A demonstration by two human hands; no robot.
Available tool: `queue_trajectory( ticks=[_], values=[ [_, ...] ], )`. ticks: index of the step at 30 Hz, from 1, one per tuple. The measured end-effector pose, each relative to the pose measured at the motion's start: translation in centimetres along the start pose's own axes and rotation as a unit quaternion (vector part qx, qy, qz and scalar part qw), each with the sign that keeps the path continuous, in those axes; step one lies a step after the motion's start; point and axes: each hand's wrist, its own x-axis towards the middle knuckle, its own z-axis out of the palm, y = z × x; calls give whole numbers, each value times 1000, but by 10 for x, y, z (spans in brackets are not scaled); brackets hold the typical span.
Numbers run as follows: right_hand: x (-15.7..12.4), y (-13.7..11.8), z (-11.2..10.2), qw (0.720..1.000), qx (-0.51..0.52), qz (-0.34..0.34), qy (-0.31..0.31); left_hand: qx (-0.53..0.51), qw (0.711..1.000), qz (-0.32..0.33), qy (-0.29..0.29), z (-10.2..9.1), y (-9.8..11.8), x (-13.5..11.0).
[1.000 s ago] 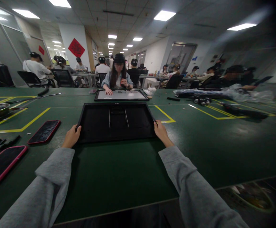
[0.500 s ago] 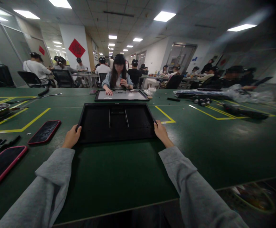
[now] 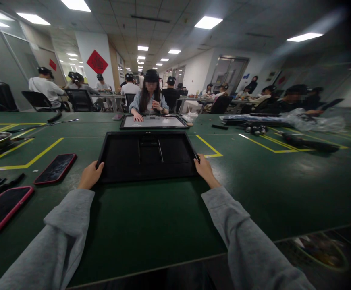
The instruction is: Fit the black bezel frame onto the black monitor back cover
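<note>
A black monitor back cover (image 3: 121, 155), shallow and rectangular, lies on the green table (image 3: 145, 225) in front of me with its hollow inside facing up. Two thin metal strips (image 3: 160, 152) run along its middle. My left hand (image 3: 91, 174) is closed around the cover's left edge, thumb on top. On the opposite edge my right hand (image 3: 204, 169) grips the right side in the same way. The fingers beneath both edges are partly hidden.
Two phones in red cases, one nearer (image 3: 4, 213) and one farther (image 3: 56, 169), lie left. Across the table a person (image 3: 149, 96) works over a flat panel (image 3: 154, 121). A plastic cup (image 3: 191, 118), plastic wrap (image 3: 311, 120) and black parts (image 3: 310, 143) lie to the right.
My hands and the black cover keep almost the same place; the whole view has shifted very slightly. The person across still rests one hand on the panel.
</note>
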Motion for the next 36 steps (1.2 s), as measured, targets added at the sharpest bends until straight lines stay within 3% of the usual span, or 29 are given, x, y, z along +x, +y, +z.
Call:
queue_trajectory(
  ticks=[7, 17, 22, 28, 36],
  values=[
    [-5, -3, 0, 999, 24, 8, 45, -4, 1000, -4, 30, -5, 3, -6],
    [-21, -28, -21, 982, 55, -27, 181, -23, 980, 9, 199, -18, 21, -27],
    [-27, -35, -27, 974, 81, -41, 209, -38, 971, 23, 235, -21, 23, -30],
    [-24, -30, -21, 978, 74, -39, 189, -34, 975, 22, 218, -17, 17, -25],
    [-14, -15, -5, 997, 10, 16, 81, -18, 995, -6, 101, -8, 4, -11]
  ],
)
